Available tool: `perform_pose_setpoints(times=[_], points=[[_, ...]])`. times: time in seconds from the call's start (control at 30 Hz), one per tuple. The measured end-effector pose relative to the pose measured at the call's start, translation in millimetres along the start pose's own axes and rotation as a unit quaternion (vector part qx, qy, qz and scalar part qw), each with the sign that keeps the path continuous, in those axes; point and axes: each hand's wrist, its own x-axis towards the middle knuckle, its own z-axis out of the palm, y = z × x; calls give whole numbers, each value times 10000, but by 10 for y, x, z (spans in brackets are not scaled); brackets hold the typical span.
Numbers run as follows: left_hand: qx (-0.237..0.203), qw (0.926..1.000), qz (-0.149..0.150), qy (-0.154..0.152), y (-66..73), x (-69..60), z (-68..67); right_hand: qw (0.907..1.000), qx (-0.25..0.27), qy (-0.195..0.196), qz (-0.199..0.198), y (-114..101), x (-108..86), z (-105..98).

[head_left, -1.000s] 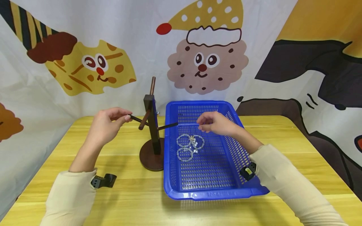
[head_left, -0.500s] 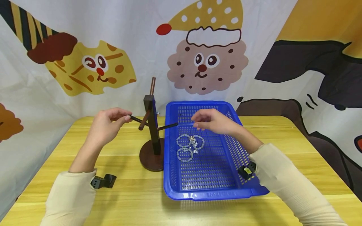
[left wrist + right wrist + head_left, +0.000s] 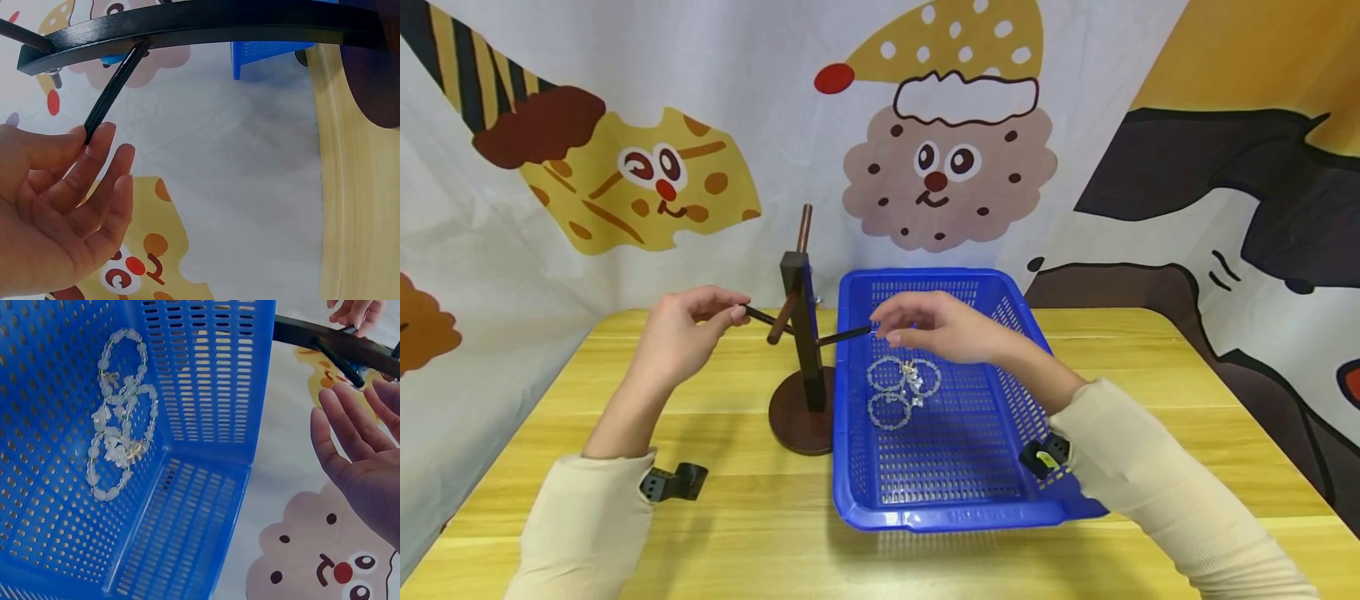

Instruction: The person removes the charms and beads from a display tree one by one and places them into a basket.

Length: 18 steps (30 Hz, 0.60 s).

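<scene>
Left hand (image 3: 688,337) pinches the left peg (image 3: 762,317) of the wooden stand (image 3: 809,367); right hand (image 3: 940,329), loosely parted, at the right peg (image 3: 844,335)! Three beaded bracelets (image 3: 912,377) lie in the blue basket (image 3: 970,522), unhung.

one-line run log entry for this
left hand pinches left peg | right hand near right peg, hold unclear | three beaded bracelets in blue basket | rack upright on table
</scene>
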Motion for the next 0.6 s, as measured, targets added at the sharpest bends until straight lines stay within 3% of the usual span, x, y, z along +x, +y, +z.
perform_pose_setpoints(times=[0.37,0.6], points=[[61,9998,186,34,17,-47,1,9997,-178,-132,-92,-61,13,65],[-113,9986,424,289,184,-151,-71,9996,-219,-138,-63,-79,11,58]])
